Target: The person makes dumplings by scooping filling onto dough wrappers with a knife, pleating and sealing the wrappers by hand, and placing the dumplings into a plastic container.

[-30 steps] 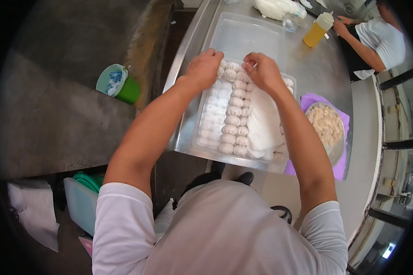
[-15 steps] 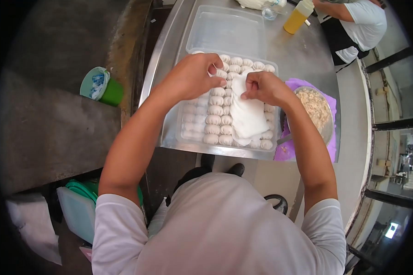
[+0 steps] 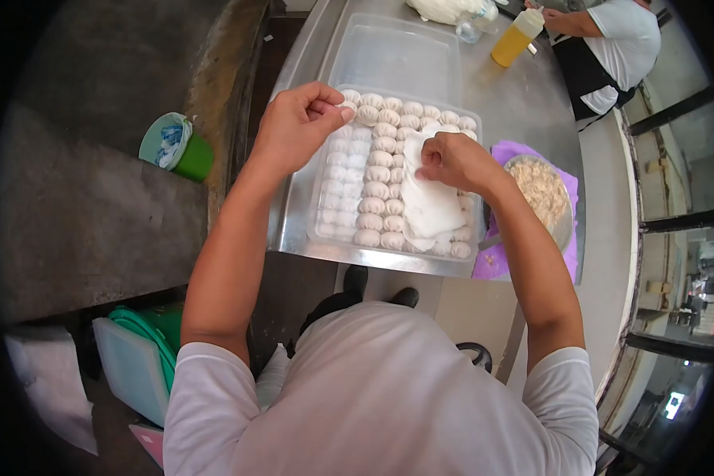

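A clear plastic box on the metal table holds rows of white pleated dumplings. Along its left side, more dumplings look hazy under a translucent sheet. My left hand is over the box's far left corner, thumb and fingers closed together beside the dumplings there. Whatever it pinches is too small to make out. My right hand has its fingers curled onto a soft white cloth lying across the dumplings on the right. Its fingertips are partly hidden.
The box's lid lies behind it. A bowl of pale filling stands on purple cloth at the right. Farther back are an oil bottle and another person. A green bin is at left.
My left hand has moved left from above the dumpling rows to the box's far left corner, and its fingers have closed. My right hand stays at the white cloth.
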Demonstrator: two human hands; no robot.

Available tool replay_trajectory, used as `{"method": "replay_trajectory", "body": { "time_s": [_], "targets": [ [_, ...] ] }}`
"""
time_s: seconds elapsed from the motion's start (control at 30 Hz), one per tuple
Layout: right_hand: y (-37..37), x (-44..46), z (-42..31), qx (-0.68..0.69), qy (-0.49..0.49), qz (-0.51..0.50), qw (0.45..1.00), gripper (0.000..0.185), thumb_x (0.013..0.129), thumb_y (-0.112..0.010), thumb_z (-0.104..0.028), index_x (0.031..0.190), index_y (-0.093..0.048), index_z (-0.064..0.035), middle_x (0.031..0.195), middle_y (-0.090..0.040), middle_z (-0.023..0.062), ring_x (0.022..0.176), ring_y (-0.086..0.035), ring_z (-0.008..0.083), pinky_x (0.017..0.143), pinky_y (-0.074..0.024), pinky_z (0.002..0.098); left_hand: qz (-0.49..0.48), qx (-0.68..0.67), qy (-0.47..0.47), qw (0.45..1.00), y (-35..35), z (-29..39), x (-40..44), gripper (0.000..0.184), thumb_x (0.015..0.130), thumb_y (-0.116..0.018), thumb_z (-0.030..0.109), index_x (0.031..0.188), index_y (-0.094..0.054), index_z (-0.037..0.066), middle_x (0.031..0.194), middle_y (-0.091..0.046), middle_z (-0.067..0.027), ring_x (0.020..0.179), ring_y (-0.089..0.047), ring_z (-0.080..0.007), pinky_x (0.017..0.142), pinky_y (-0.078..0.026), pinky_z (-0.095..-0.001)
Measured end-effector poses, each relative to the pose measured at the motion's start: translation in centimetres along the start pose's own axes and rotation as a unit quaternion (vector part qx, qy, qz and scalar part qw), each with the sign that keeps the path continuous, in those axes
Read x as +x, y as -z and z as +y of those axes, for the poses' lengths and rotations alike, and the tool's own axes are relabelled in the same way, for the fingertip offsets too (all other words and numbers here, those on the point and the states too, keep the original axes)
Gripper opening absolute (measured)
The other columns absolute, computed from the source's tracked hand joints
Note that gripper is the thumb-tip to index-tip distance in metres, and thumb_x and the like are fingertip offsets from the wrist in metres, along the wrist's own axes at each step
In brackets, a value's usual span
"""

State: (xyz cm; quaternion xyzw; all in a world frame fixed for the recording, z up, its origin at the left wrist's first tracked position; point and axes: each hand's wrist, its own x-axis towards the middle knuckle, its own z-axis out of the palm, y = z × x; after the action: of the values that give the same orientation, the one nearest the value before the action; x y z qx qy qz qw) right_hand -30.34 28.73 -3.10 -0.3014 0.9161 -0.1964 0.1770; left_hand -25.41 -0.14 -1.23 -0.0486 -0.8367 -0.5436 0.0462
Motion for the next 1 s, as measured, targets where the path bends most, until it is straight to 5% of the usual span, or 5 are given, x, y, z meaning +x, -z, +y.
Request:
{"method": "replay_trajectory", "body": {
  "time_s": [0.13, 0.33, 0.43, 0.77, 1.0],
  "targets": [
    [-0.8, 0.3, 1.0, -0.006, 0.067, 0.047, 0.997, 0.008, 0.081, -0.065, -0.007, 0.086, -0.067, -0.0022, 0.088, -0.068, 0.0182, 0.082, -0.065, 0.0365, 0.074, -0.0517, 0.0422, 0.046, -0.083, 0.024, 0.995, 0.1, -1.3, 0.2, 0.02, 0.091, -0.078, 0.014, 0.104, -0.071, 0.0, 0.082, -0.066, 0.0019, 0.07, -0.056, -0.0047, 0.063, -0.047, -0.0207],
    [0.1, 0.7, 3.0, 0.22, 0.034, 0.156, 0.962, 0.009, 0.085, -0.052, 0.005, 0.085, -0.057, -0.0024, 0.076, -0.055, 0.0009, 0.073, -0.053, 0.0112, 0.065, -0.0444, 0.0281, 0.041, -0.115, 0.026, 0.992, 0.8, -1.6, 0.1, 0.019, 0.091, -0.078, 0.014, 0.103, -0.071, 0.002, 0.08, -0.066, 0.0025, 0.068, -0.055, -0.0041, 0.061, -0.045, -0.0207],
    [0.1, 1.4, 5.6, 0.298, -0.009, 0.12, 0.947, 0.013, 0.088, -0.051, 0.006, 0.087, -0.061, -0.0033, 0.076, -0.056, -0.0017, 0.07, -0.051, 0.0086, 0.063, -0.0427, 0.0249, 0.036, -0.11, 0.026, 0.993, 0.9, -2.0, 0.2, 0.019, 0.09, -0.078, 0.015, 0.103, -0.071, 0.002, 0.08, -0.066, 0.0026, 0.068, -0.055, -0.0041, 0.06, -0.045, -0.0206],
    [5.2, -0.4, 10.6, 0.522, -0.046, 0.289, 0.801, 0.015, 0.091, -0.056, 0.004, 0.093, -0.066, -0.0063, 0.087, -0.065, -0.0002, 0.074, -0.06, 0.0087, 0.068, -0.0494, 0.0259, 0.006, -0.049, 0.035, 0.998, 0.5, -2.1, 0.3, 0.02, 0.09, -0.077, 0.014, 0.103, -0.07, 0.0, 0.081, -0.065, 0.0019, 0.07, -0.055, -0.0041, 0.063, -0.047, -0.0205],
    [8.8, -6.6, 5.0, 0.546, 0.047, 0.158, 0.821, 0.015, 0.093, -0.056, 0.004, 0.099, -0.066, -0.0032, 0.092, -0.066, 0.0013, 0.077, -0.061, 0.0092, 0.07, -0.0498, 0.0243, -0.062, -0.127, -0.022, 0.99, -8.2, 3.7, 0.2, 0.041, 0.09, -0.077, 0.017, 0.124, -0.063, 0.0, 0.103, -0.068, -0.0029, 0.094, -0.061, -0.0095, 0.086, -0.051, -0.0287]
  ]
}}
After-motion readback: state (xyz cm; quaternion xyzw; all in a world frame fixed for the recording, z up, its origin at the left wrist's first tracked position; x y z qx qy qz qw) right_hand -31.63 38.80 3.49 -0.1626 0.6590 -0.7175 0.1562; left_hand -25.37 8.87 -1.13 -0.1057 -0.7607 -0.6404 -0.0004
